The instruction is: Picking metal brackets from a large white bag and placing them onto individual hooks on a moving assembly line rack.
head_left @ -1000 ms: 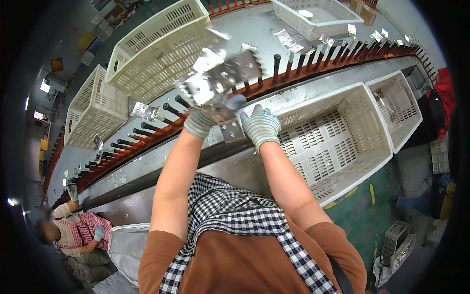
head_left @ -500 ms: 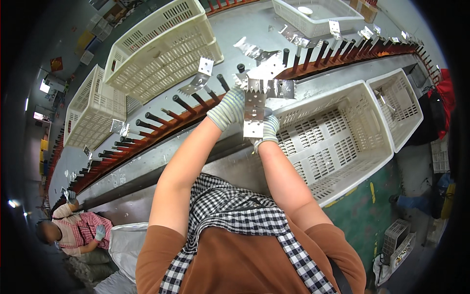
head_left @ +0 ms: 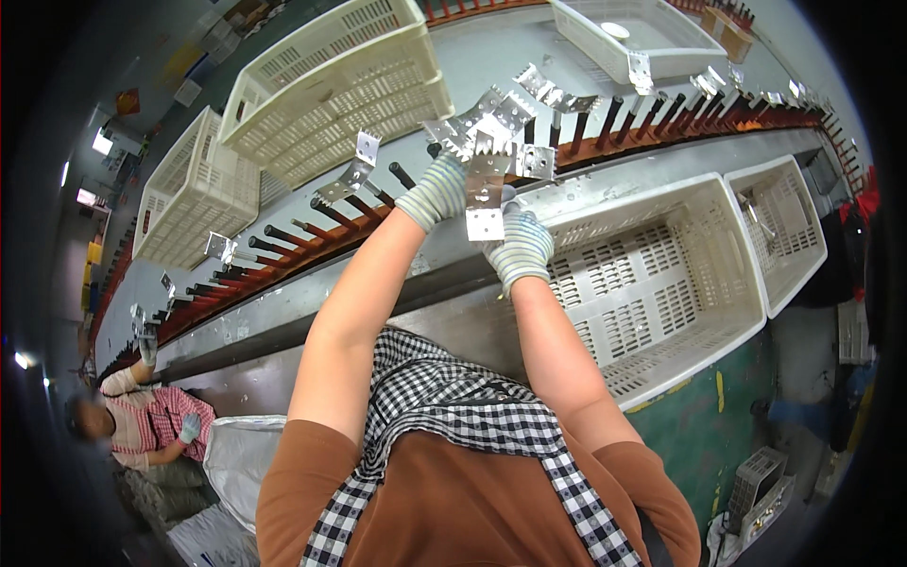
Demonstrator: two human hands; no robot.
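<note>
Both my hands wear pale gloves with stripes and meet at a cluster of shiny toothed metal brackets above the rack edge. My left hand (head_left: 439, 194) is closed at the left side of the cluster, its fingertips hidden behind the metal. My right hand (head_left: 523, 244) is closed on the lower right side of an upright, bent metal bracket (head_left: 486, 194) with holes. Behind this one, more toothed brackets (head_left: 496, 113) overlap, and another bracket (head_left: 536, 162) sticks out to the right. A separate toothed bracket (head_left: 351, 178) rests on the rack pegs to the left.
A long rack of red pegs with black tips (head_left: 326, 215) crosses the bench. White plastic crates (head_left: 331, 104) stand behind it at left. A large white crate (head_left: 746, 255) sits close on my right, beside a smaller crate (head_left: 812, 222). Another person (head_left: 156, 425) works at far left.
The upright bracket has tilted and shifted slightly. My right hand has turned, and more of its glove shows beside the bracket. The other person's raised hand is higher, holding up a metal piece.
</note>
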